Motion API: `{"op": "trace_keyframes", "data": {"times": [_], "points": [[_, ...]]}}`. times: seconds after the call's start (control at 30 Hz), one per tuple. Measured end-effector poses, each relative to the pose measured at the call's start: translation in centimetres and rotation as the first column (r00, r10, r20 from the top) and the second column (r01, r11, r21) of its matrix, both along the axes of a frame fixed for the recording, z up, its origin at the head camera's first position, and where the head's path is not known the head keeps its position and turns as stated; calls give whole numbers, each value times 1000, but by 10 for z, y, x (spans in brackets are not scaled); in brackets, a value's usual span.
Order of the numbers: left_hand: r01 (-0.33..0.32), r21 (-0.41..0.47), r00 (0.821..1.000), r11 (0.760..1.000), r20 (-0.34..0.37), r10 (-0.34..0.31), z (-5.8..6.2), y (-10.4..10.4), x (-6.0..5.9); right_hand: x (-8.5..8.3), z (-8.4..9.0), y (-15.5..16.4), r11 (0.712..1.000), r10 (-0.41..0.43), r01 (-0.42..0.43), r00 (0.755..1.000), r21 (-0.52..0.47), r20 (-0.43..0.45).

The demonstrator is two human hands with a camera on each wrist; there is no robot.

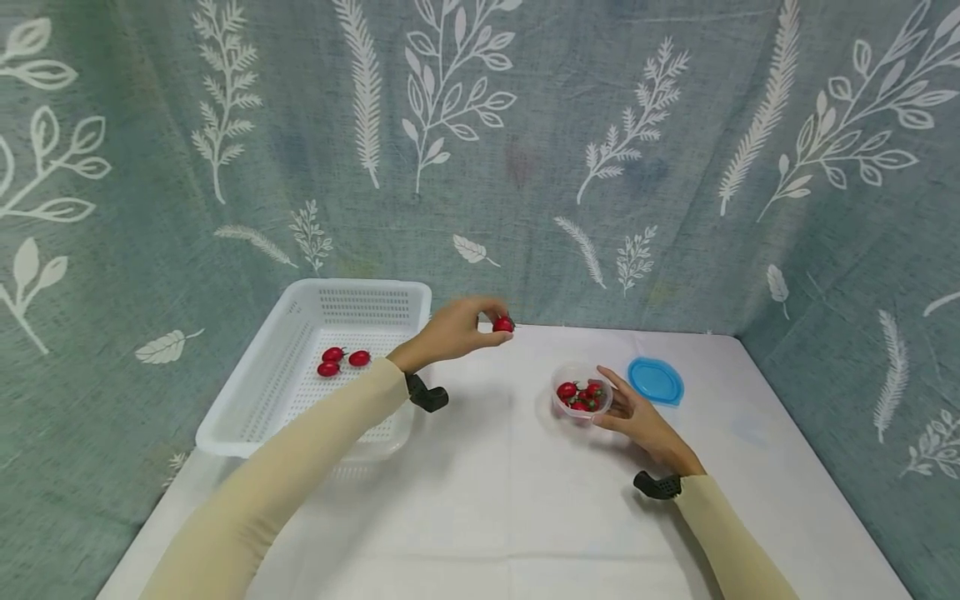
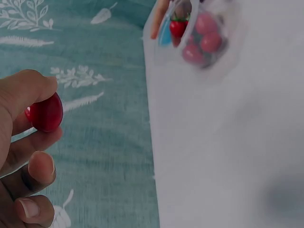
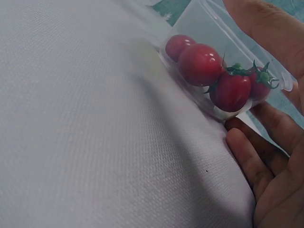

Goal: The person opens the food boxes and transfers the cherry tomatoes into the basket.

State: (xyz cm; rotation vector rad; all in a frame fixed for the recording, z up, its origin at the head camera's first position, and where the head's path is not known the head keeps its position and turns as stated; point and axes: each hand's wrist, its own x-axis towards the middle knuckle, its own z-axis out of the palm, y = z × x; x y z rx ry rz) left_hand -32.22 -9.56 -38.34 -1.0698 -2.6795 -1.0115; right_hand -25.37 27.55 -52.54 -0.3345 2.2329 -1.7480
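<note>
Left hand (image 1: 450,332) pinching one tomato (image 1: 503,324) in the air; right hand (image 1: 637,417) bracing the tub (image 1: 581,398).

Tomato sits between left thumb and fingertips (image 2: 40,76), held above the white table (image 1: 480,500), between the basket (image 1: 247,417) at left and the tub at right, touching neither. It's oval; in the left wrist view its long axis runs roughly up-down, slightly tilted, no stem visible. Light fingertip pinch, probably because the fruit is soft. Right hand is cupped around the near-right side of the clear tub, fingers curved against its wall, likely so the light tub doesn't slide. Tub holds several tomatoes (image 3: 204,64), some with green stems. Three more tomatoes (image 1: 341,360) lie in the basket, far-left part. Blue lid (image 1: 656,380) lies flat just right of the tub.
</note>
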Motion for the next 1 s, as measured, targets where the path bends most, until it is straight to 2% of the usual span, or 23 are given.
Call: {"op": "trace_keyframes", "data": {"times": [0.3,0.57,0.8,1.0], "points": [[-82,-5,996,997,-38,82,-1,-40,3,1,-1,1,1000,-3,3,1000,-1,-24],[-155,28,987,987,-29,156,-13,-74,4,1,-3,1,1000,-8,8,1000,2,-23],[-202,58,978,978,-34,204,-20,-103,10,1,-3,1,1000,-2,2,1000,-5,-30],[-251,45,967,967,-36,252,-27,-130,18,1,-1,-1,1000,1,-1,1000,5,-27]]}}
